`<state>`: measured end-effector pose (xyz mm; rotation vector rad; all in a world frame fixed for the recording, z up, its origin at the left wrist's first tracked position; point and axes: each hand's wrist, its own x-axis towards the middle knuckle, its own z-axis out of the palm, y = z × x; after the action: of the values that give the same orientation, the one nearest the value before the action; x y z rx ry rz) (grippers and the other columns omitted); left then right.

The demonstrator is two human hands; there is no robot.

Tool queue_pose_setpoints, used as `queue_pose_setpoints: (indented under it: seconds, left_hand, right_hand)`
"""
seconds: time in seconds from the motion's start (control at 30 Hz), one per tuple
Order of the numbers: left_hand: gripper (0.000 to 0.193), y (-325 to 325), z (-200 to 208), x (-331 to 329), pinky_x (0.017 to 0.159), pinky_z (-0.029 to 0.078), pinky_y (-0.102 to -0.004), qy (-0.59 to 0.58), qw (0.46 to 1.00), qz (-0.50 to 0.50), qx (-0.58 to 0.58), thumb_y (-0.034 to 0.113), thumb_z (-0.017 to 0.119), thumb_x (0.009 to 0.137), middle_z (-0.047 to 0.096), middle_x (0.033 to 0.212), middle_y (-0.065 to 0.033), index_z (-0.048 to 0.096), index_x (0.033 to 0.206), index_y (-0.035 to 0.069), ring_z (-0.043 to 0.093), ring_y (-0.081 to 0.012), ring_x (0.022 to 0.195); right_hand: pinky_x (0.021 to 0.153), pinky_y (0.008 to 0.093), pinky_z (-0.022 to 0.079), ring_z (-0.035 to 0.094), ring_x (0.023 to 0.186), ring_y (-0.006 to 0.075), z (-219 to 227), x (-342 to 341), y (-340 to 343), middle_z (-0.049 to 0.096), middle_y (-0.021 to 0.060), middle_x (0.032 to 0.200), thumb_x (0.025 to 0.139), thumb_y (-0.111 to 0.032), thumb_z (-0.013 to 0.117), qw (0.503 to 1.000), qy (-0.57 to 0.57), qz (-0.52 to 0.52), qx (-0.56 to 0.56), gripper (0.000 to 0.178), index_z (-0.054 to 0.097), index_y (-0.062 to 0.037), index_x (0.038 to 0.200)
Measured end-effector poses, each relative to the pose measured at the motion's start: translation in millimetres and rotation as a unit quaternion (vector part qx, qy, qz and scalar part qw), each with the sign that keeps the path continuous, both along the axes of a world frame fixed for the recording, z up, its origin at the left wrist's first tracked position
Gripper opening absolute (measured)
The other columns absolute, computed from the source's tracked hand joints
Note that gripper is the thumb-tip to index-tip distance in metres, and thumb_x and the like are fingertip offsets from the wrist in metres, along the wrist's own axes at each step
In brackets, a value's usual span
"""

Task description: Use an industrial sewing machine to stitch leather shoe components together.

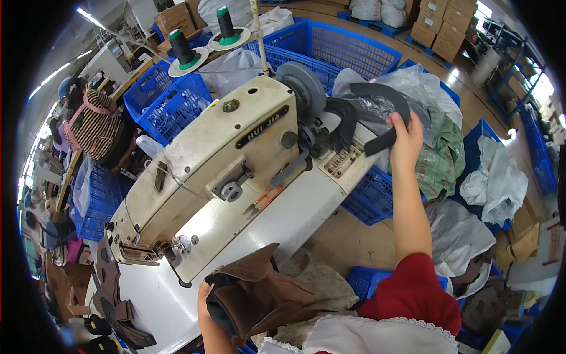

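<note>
My right hand (pixel 407 144) is raised beyond the far right end of the sewing machine (pixel 200 133). It pinches a black curved strip (pixel 396 100), bent like a horseshoe, by its near end. More black curved pieces (pixel 344 127) rest against the machine beside its handwheel. Low in front of me, my left hand (pixel 206 310) grips a brown leather shoe upper (pixel 259 289) with a dark lining showing at its opening. Most of that hand's fingers are hidden behind the upper. Orange-handled snips (pixel 266 200) lie on the machine bed.
Two thread cones (pixel 225 22) stand behind the machine. Brown leather pieces (pixel 109 289) lie at the table's left edge. Blue crates (pixel 354 50) with plastic bags and a green sack (pixel 442 156) crowd the back and right. A person in a striped top (pixel 97 127) works at far left.
</note>
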<state>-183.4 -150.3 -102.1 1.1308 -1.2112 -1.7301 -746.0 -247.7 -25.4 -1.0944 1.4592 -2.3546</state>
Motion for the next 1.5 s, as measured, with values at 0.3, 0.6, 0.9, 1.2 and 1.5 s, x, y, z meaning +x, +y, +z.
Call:
queue_pose_setpoints:
  seconds: [0.3, 0.6, 0.9, 1.2, 1.5]
  left_hand:
    - [0.046, 9, -10, -2, 0.105, 0.046, -0.0389, 0.045, 0.998, 0.036, 0.006, 0.019, 0.057, 0.1, 0.06, 0.134, -0.0158, 0.05, 0.139, -0.005, 0.06, -0.0258, 0.121]
    - [0.03, 35, 21, -9, 0.089, 0.058, -0.0384, 0.125, 0.985, 0.122, 0.004, 0.014, 0.049, 0.102, 0.066, 0.12, -0.0152, 0.058, 0.126, -0.002, 0.067, -0.0264, 0.105]
    - [0.037, 70, 22, 41, 0.092, 0.054, -0.0334, 0.134, 0.967, 0.215, 0.033, 0.013, 0.051, 0.101, 0.062, 0.122, -0.013, 0.051, 0.136, 0.002, 0.062, -0.0206, 0.109]
    - [0.048, 83, 27, 71, 0.105, 0.048, -0.0404, 0.162, 0.935, 0.295, -0.115, 0.017, 0.059, 0.099, 0.062, 0.131, -0.0192, 0.048, 0.141, -0.004, 0.062, -0.0272, 0.118]
    - [0.065, 78, 40, 91, 0.114, 0.033, -0.0441, 0.051, 0.958, 0.168, -0.226, 0.024, 0.069, 0.089, 0.048, 0.145, -0.0276, 0.046, 0.142, -0.006, 0.049, -0.0351, 0.134]
  right_hand:
    - [0.069, 0.0294, 0.054, 0.068, 0.093, 0.0204, 11, 99, 111, 0.07, 0.0138, 0.107, 0.094, -0.008, 0.058, 0.944, -0.233, 0.235, 0.004, 0.03, 0.059, 0.0002, 0.123]
    - [0.072, 0.0331, 0.056, 0.065, 0.099, 0.0231, 10, 173, 125, 0.065, 0.0162, 0.116, 0.093, -0.008, 0.059, 0.916, -0.269, 0.295, 0.041, 0.036, 0.053, 0.0024, 0.127]
    - [0.074, 0.0321, 0.056, 0.067, 0.097, 0.0228, 11, 209, 116, 0.067, 0.0162, 0.115, 0.092, -0.005, 0.06, 0.907, -0.242, 0.34, 0.054, 0.037, 0.053, 0.0018, 0.128]
    - [0.058, 0.0265, 0.048, 0.063, 0.073, 0.0173, 9, 240, 123, 0.065, 0.0175, 0.11, 0.085, -0.002, 0.049, 0.901, -0.215, 0.353, 0.129, 0.059, 0.04, -0.0018, 0.144]
    - [0.08, 0.0315, 0.051, 0.065, 0.088, 0.0226, 13, 310, 132, 0.06, 0.0159, 0.12, 0.081, -0.024, 0.08, 0.843, 0.269, 0.436, 0.164, 0.047, 0.067, -0.0028, 0.12]
